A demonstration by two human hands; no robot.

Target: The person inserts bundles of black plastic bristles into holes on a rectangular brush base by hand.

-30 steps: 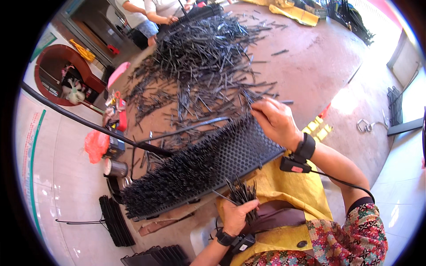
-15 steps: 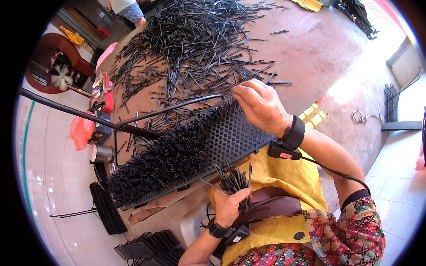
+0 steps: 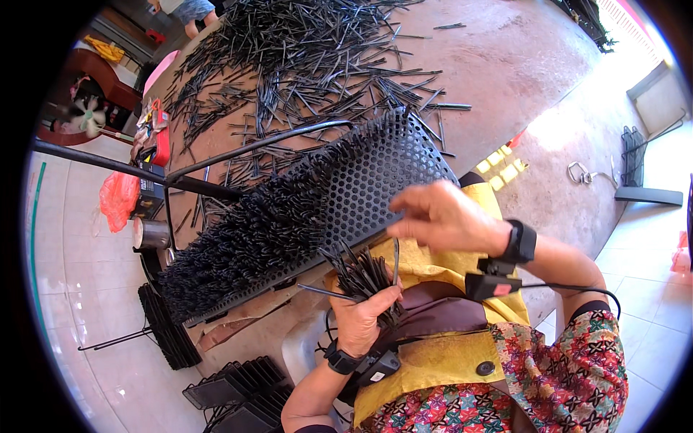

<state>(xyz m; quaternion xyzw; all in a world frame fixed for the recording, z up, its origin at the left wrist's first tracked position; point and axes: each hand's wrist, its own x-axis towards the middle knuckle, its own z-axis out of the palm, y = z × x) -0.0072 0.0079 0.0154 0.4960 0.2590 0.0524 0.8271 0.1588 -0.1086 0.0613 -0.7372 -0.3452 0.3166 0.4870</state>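
- An orange-red plastic bag (image 3: 119,200) hangs crumpled at the left side of the bench (image 3: 520,65), just beside a dark box-like thing.
- A small red flat pack (image 3: 161,146) lies near the bench's left edge, above the bag.
- A small red label (image 3: 501,289) sits on the black device clipped under the wrist strap of the right hand (image 3: 444,216).
- A small white label (image 3: 377,376) shows on the black device below the left hand (image 3: 364,321).

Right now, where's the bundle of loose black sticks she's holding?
In the head view, the bundle of black sticks sits low centre, gripped in the left hand, just below the perforated black panel.
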